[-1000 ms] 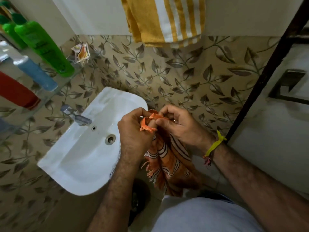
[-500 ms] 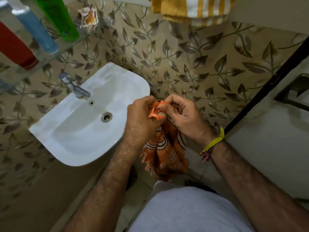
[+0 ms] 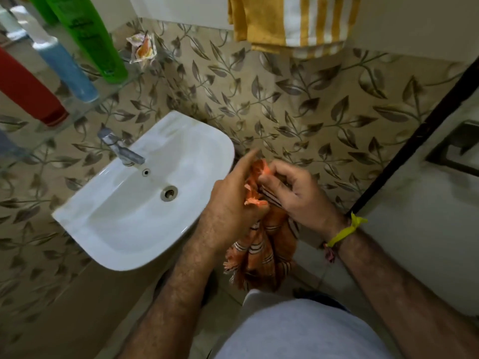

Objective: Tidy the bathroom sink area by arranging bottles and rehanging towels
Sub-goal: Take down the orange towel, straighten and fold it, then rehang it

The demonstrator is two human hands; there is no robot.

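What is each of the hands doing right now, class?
Left hand: grips the orange striped towel, index finger pointing out.
Right hand: pinches the same towel's top edge.

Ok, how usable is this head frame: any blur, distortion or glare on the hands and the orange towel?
Head view: left hand smeared by motion blur, forefinger streaked; right hand and orange towel soft but readable; wide-angle bending curves the glass shelf and dark door frame; lighting dim and even; faint sheen on the sink, no hard glare.

The left hand, curled round the orange striped towel half a second ago, now points its forefinger straight out.
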